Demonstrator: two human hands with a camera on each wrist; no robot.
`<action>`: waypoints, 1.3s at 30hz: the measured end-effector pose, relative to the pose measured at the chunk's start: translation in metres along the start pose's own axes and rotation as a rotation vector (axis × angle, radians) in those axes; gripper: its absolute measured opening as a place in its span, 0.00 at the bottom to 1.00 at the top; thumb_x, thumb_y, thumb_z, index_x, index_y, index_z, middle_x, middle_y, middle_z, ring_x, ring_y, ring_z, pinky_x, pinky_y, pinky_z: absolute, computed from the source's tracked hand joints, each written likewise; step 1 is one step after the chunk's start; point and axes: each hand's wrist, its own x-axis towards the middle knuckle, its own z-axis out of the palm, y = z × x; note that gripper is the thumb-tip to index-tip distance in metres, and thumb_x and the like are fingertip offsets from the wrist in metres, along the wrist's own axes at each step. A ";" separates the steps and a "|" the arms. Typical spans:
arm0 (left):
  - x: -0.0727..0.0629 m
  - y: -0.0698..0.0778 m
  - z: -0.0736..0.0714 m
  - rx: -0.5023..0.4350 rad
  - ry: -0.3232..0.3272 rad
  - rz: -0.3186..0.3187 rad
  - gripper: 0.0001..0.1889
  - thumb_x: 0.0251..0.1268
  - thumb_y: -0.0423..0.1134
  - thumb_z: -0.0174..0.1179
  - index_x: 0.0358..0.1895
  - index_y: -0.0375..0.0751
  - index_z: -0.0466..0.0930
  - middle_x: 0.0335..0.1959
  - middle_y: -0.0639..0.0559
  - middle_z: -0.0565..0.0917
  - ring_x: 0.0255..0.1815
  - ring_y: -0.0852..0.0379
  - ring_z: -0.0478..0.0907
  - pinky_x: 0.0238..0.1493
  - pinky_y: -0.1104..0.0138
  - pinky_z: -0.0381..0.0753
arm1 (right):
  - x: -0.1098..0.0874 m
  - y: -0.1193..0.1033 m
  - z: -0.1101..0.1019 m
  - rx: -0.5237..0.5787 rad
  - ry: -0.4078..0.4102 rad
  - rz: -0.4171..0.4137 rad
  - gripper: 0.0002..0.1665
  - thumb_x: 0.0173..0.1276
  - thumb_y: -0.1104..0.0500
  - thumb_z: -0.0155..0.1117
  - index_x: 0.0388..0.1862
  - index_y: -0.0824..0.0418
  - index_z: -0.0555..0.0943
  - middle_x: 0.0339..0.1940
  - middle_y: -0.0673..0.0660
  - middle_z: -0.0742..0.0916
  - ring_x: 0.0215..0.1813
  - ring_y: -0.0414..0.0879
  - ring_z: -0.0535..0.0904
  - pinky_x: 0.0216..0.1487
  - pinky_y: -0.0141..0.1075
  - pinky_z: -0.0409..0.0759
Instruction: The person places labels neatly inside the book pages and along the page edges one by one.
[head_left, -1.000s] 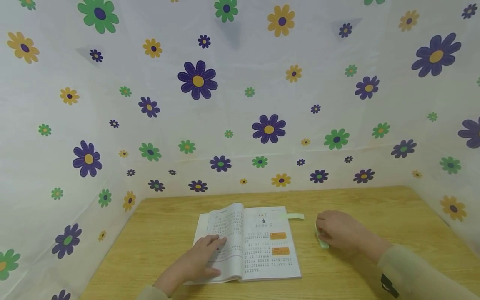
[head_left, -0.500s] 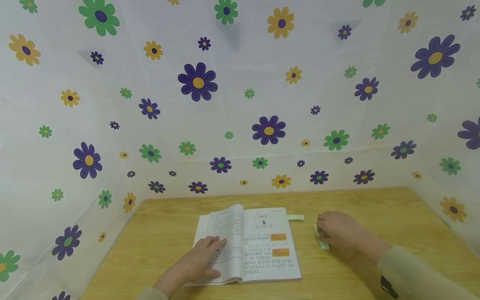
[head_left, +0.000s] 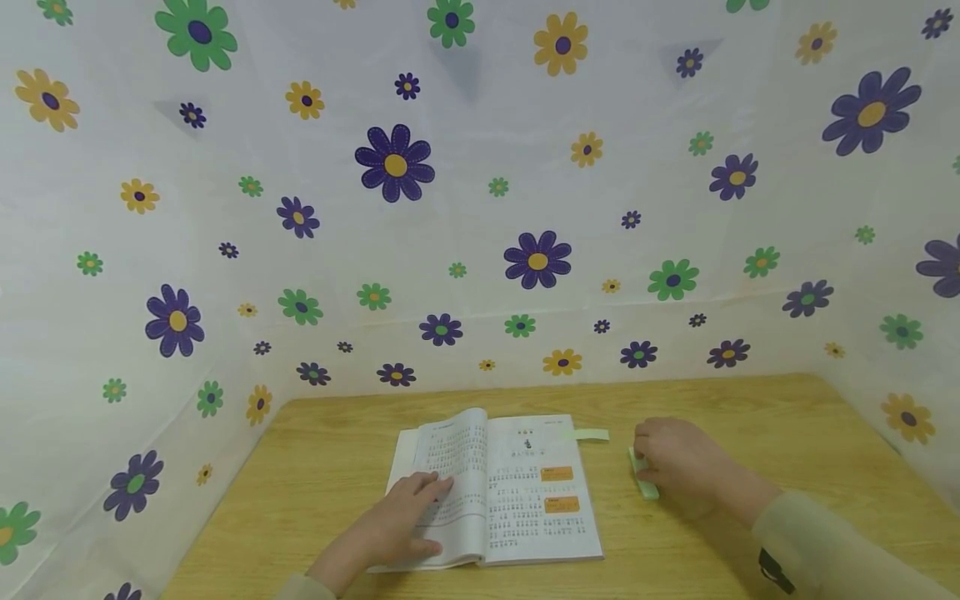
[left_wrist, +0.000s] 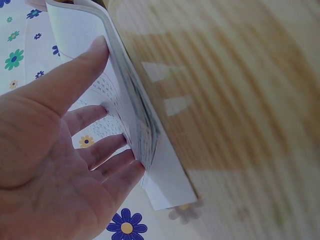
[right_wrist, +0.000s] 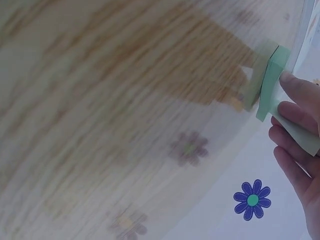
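An open book (head_left: 536,508) with printed text and orange boxes lies on the wooden table. My left hand (head_left: 393,521) rests on its left page, fingers spread and fairly straight. In the left wrist view, the left thumb (left_wrist: 95,52) touches the page close to the book's edge. Right of the book, my right hand (head_left: 682,462) holds a small pad of pale green sticky notes (head_left: 643,479) at the tabletop. The right wrist view has the thumb (right_wrist: 300,92) against the pad (right_wrist: 272,82), with one sheet (right_wrist: 299,134) bent away between the fingers.
A pale green sticky strip (head_left: 591,434) juts from the right page's upper edge. The wooden table (head_left: 315,467) is enclosed by white flower-print sheeting (head_left: 465,208) at the back and sides. Its surface reflects the flowers in the wrist views.
Both hands stay almost in place. The right hand's fingers shift very slightly, and more of the green pad shows beside them now than a second ago.
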 end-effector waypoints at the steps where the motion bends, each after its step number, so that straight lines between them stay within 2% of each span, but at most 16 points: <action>1: 0.000 0.000 0.000 0.002 -0.001 0.000 0.45 0.60 0.45 0.80 0.79 0.40 0.68 0.78 0.34 0.69 0.78 0.32 0.67 0.77 0.36 0.71 | 0.000 0.000 0.000 -0.001 -0.004 0.002 0.14 0.57 0.54 0.84 0.26 0.55 0.84 0.28 0.45 0.83 0.30 0.36 0.75 0.36 0.34 0.85; 12: -0.001 0.001 0.000 -0.004 -0.003 -0.006 0.45 0.61 0.44 0.79 0.79 0.40 0.68 0.79 0.34 0.68 0.78 0.32 0.66 0.77 0.36 0.71 | 0.001 0.000 -0.002 -0.017 -0.020 0.001 0.15 0.58 0.53 0.84 0.25 0.55 0.84 0.30 0.46 0.83 0.32 0.37 0.73 0.37 0.34 0.84; 18: -0.001 0.002 0.000 -0.005 -0.005 -0.015 0.45 0.60 0.44 0.80 0.79 0.41 0.68 0.79 0.34 0.68 0.78 0.33 0.66 0.77 0.36 0.71 | 0.003 -0.003 0.001 -0.014 -0.023 0.055 0.14 0.56 0.54 0.86 0.27 0.56 0.85 0.31 0.48 0.85 0.33 0.38 0.74 0.36 0.33 0.83; 27: -0.001 0.001 -0.001 -0.014 -0.002 -0.017 0.45 0.60 0.44 0.80 0.80 0.41 0.68 0.79 0.34 0.68 0.79 0.32 0.65 0.77 0.36 0.71 | 0.002 -0.005 0.001 -0.039 0.019 0.083 0.18 0.52 0.52 0.88 0.33 0.58 0.87 0.35 0.51 0.88 0.37 0.42 0.80 0.43 0.37 0.89; 39: 0.000 0.001 -0.001 -0.024 -0.006 -0.027 0.45 0.59 0.44 0.80 0.79 0.40 0.68 0.80 0.35 0.67 0.80 0.33 0.64 0.77 0.37 0.71 | 0.001 -0.006 0.000 -0.035 -0.007 0.165 0.23 0.51 0.48 0.89 0.36 0.59 0.87 0.36 0.51 0.87 0.40 0.44 0.80 0.49 0.41 0.89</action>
